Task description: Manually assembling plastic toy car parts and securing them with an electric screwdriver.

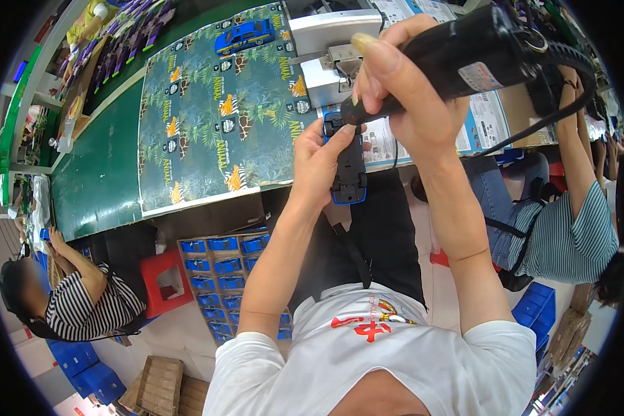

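A green conveyor belt (97, 180) runs past the person, carrying a jungle-printed cardboard sheet (215, 118) with a blue toy car (244, 35) at its far end. Below the belt's near edge sits a tray (222, 277) filled with rows of blue toy cars — beside a red stool (165, 281). Just over that edge, the left hand (319, 163) clamps an upturned toy car chassis (347, 166); the right hand (402, 90) grips a black electric screwdriver (478, 52), tip on the chassis.

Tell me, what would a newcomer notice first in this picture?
At the centre, the left hand holds a blue toy car with its black underside up, while the right hand presses a black electric screwdriver onto it. Behind lies a green conveyor belt with a leaf-patterned card carrying a finished blue car.
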A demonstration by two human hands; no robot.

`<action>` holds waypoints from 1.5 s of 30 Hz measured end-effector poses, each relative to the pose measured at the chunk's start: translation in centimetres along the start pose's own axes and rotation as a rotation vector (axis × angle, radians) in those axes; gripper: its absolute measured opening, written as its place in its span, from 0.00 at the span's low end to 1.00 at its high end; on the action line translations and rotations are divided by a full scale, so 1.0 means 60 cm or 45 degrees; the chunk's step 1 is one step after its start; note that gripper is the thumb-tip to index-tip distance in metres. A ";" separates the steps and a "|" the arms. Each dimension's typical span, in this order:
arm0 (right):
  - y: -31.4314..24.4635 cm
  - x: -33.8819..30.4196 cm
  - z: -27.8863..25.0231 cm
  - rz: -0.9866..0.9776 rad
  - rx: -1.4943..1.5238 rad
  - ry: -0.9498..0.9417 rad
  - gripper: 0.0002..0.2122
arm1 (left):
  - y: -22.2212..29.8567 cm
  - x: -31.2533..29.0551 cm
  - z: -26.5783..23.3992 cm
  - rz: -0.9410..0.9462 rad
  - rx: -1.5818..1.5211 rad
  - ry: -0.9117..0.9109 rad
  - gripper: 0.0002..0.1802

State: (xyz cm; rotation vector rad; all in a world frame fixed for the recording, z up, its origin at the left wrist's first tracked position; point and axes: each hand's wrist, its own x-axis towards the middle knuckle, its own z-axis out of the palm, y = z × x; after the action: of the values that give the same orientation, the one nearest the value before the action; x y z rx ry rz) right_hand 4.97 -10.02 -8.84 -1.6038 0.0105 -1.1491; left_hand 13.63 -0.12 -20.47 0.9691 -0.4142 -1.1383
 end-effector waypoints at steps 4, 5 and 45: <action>0.008 0.000 -0.009 0.075 0.312 0.083 0.06 | 0.004 -0.001 0.004 -0.007 0.014 0.019 0.12; 0.002 0.000 -0.008 0.089 0.171 0.055 0.06 | 0.003 0.000 0.001 -0.008 0.012 0.013 0.12; -0.013 0.021 -0.107 -0.021 0.056 0.402 0.11 | 0.020 -0.008 -0.090 -0.068 -0.452 -0.069 0.29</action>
State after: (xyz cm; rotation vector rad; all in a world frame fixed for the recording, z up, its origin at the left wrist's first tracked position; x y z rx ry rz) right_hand 0.93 -15.19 -7.94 -1.3722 0.1770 -1.3957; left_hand 18.01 2.74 -22.37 0.6425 -0.2196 -1.2384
